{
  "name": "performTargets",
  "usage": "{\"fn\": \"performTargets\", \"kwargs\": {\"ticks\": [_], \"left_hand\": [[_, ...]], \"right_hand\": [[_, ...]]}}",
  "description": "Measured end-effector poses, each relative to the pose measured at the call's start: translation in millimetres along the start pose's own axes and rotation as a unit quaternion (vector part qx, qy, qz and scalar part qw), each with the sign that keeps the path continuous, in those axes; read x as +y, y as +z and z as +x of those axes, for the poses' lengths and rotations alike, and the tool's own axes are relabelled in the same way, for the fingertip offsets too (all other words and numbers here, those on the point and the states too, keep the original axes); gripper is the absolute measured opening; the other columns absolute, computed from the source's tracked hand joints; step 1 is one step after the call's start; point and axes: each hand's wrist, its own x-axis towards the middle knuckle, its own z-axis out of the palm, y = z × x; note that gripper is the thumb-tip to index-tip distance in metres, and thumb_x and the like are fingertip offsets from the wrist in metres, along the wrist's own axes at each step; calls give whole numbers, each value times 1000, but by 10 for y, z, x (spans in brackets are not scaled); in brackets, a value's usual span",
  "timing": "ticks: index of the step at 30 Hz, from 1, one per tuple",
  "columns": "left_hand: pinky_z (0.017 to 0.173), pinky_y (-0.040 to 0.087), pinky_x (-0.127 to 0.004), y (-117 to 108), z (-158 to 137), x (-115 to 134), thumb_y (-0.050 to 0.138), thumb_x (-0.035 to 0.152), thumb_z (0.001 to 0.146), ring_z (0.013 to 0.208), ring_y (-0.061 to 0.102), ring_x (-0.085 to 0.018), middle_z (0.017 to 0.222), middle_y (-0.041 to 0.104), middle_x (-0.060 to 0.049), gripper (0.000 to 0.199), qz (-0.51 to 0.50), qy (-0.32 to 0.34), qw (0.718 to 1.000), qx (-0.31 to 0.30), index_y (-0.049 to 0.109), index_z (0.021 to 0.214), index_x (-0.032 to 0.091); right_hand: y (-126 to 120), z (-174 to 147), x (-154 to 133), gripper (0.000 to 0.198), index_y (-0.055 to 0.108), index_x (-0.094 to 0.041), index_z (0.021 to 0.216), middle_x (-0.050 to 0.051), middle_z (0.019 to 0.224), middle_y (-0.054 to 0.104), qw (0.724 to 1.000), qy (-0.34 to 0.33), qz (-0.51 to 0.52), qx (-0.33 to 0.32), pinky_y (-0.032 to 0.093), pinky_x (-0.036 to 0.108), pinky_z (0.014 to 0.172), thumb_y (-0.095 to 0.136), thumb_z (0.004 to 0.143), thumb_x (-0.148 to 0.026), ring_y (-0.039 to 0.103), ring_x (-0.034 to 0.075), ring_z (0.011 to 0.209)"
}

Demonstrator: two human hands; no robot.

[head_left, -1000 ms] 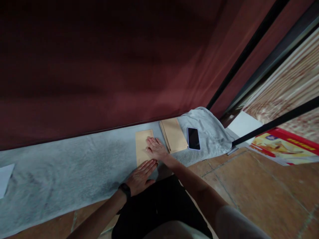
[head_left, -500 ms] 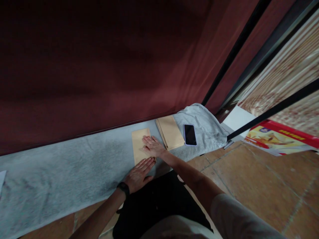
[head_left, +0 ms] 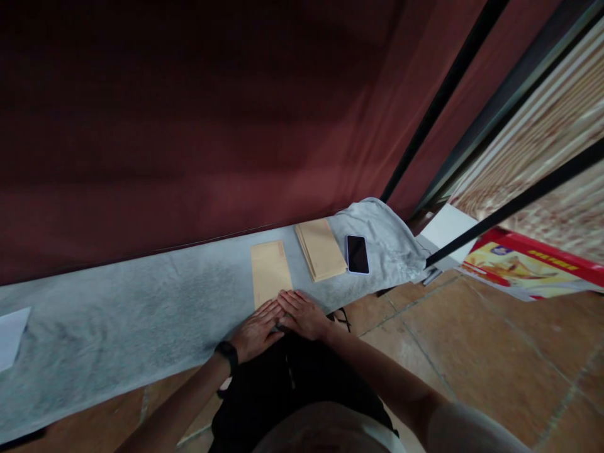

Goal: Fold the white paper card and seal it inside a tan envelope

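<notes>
Brown paper gets pinned down here, it seems: left hand (head_left: 255, 333) and right hand (head_left: 305, 316) are laid flat rather than clenched, nothing gripped, fingers resting over the near end of a single envelope (head_left: 271, 267), presumably so it's stopped from sliding on the soft grey cloth (head_left: 141, 321). Off to the right, a stack of envelopes (head_left: 323, 250) is set, probably for easy reach. Just beside that, a phone (head_left: 357, 255) is parked, likely out of the way. Behind everything, a dark red backdrop (head_left: 189, 138) can be seen.
</notes>
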Motion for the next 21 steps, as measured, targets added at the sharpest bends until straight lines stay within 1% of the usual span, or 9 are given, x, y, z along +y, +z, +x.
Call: {"fn": "performTargets", "kwargs": {"ticks": [3,5,7,9,10,11,15,18,21], "left_hand": [[118,34,-44,-40,-45,6,45,41,98,142,40,-22,152,45,-10,57,-19,0,1000,1,38,149,18],[115,38,-41,-95,-32,-16,40,36,100,137,45,-20,147,52,-8,46,-40,-13,999,-2,48,143,20],[109,44,-35,-151,38,-67,33,33,102,127,55,-16,135,63,-5,40,-63,-55,996,6,60,130,21],[105,47,-32,-181,173,-148,28,34,103,120,60,-15,126,68,-5,44,-74,-116,990,29,65,124,21],[108,44,-33,-178,263,-197,26,35,104,125,57,-15,132,64,-6,46,-68,-137,987,46,61,130,20],[113,39,-35,-164,363,-252,25,36,104,133,50,-16,142,57,-6,48,-62,-134,988,46,54,138,20],[122,20,-41,-43,783,-483,25,44,102,148,27,-17,159,34,-5,55,-10,-122,993,3,36,151,22],[123,15,-42,13,1031,-650,22,46,102,150,20,-20,161,28,-9,60,18,-168,986,3,30,154,16],[123,12,-43,10,1209,-797,24,47,101,151,18,-21,161,27,-8,62,29,-194,981,14,28,155,16]], "right_hand": [[-26,-117,-48,60,33,-10,150,14,154,39,1000,-8,2,6,28,40,121,43,103,-46,33,21,145],[-25,-143,-57,62,31,-10,151,15,154,39,1000,-9,1,12,29,41,121,43,103,-46,32,21,145],[-10,-146,-58,61,31,-11,151,15,154,39,1000,-9,0,16,29,43,120,44,102,-45,32,22,146],[9,-139,-58,60,33,-13,151,13,154,39,1000,-4,4,17,29,44,120,45,102,-45,33,23,145],[17,-135,-58,58,35,-15,151,13,154,40,1000,0,7,16,29,45,120,45,102,-45,35,23,144],[23,-130,-59,57,36,-15,150,12,153,41,1000,5,11,15,29,45,120,44,102,-45,36,23,144],[16,-108,-72,55,38,-17,149,11,150,46,1000,16,25,11,30,46,120,45,102,-44,39,23,142],[-8,-94,-85,55,36,-18,150,9,153,43,999,22,34,7,29,46,120,44,103,-43,37,23,143],[-23,-89,-91,54,35,-18,151,9,155,38,999,28,37,2,28,46,121,43,103,-42,34,23,144]]}}
